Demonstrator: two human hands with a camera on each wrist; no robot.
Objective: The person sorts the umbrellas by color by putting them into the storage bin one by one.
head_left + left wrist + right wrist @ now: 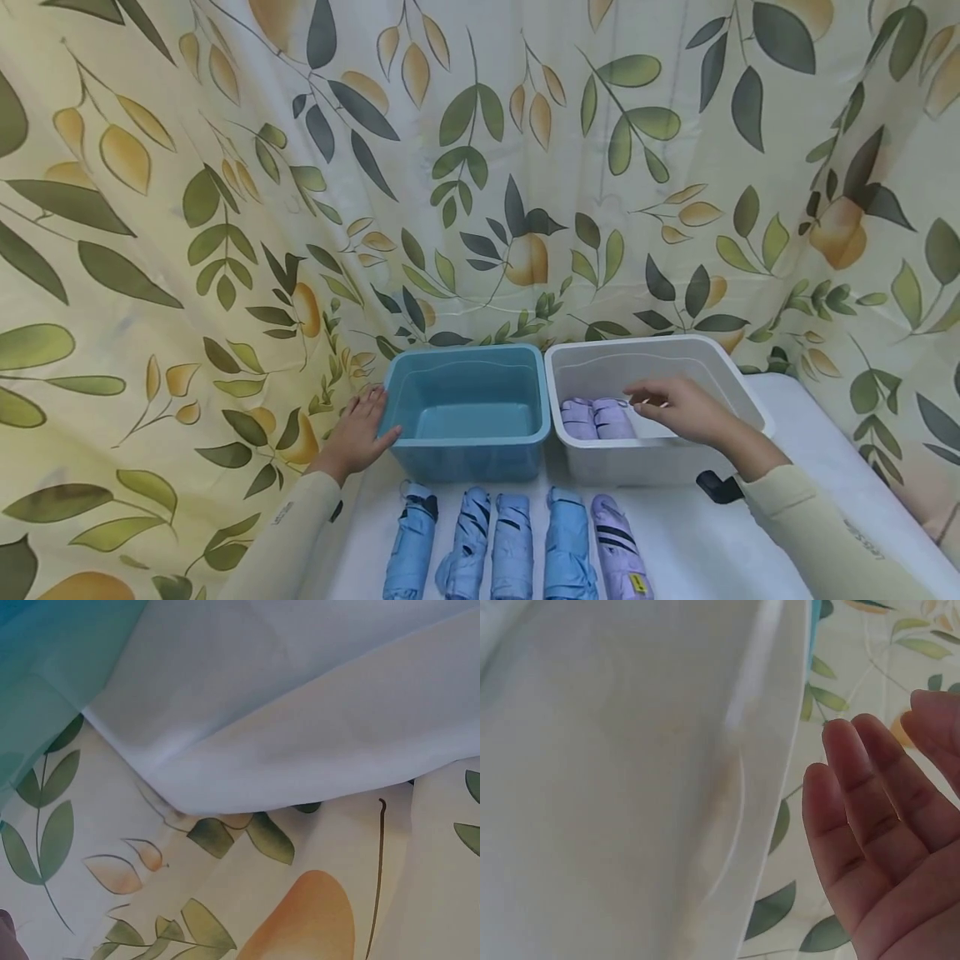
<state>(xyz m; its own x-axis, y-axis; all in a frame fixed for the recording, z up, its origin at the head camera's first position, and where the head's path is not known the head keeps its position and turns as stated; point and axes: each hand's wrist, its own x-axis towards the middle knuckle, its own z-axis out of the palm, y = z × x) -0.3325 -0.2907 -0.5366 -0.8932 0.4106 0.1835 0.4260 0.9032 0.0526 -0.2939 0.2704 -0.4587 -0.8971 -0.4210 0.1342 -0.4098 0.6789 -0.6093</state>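
While I am resting my left hand (358, 429) against the left side of the blue bin (465, 462), its fingers are lying relaxed along the rim and its thumb is spreading away toward the near left corner. My right hand (686, 408) is hovering over the white bin (637, 467), which is standing just to the right of the blue one. Its fingers are bending loosely and parting a little, with only air between them and the thumb.

Two purple folded umbrellas (579, 418) are lying side by side at the left of the white bin, just left of my right fingertips. On the near side of the bins, five more are lying in a row on the white cloth (675, 533): four blue umbrellas (513, 546) are filling the left and middle places, and a purple umbrella (622, 546) with black bands and a yellow label is taking the right end. Beyond the bins, a leaf-patterned curtain (480, 167) is hanging across the far side, and my pale sleeves (288, 533) are covering both forearms.
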